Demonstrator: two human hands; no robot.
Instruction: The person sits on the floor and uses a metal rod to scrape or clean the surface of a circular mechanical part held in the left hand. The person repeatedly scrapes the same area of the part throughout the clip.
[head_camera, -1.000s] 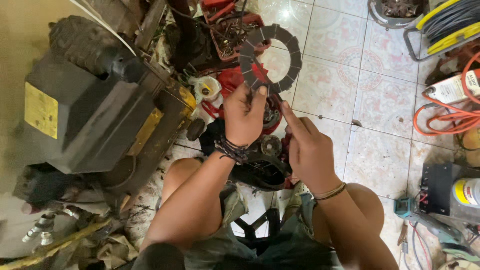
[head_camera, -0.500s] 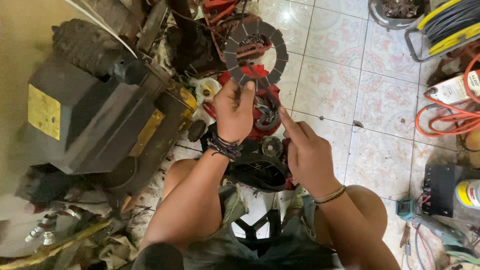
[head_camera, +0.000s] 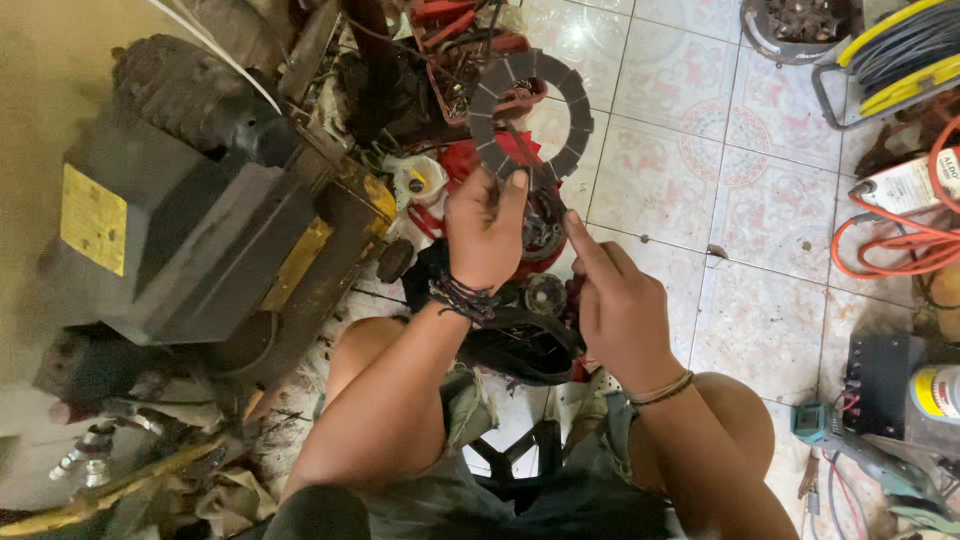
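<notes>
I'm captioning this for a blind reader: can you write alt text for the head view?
The left hand holds up a dark ring-shaped friction disc above a red engine part on a tiled floor. The right hand points a finger toward it. A large dark machine sits at left.

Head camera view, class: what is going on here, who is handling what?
A person crouches on a tiled floor beside a dark machine. Their left hand holds up a grey ring-shaped disc with segmented pads, pinched at its lower edge. The right hand is beside it, forefinger raised toward the disc without clearly touching it. Below the hands lie red engine parts and a black cover. An orange cable and a cable reel lie to the right.
</notes>
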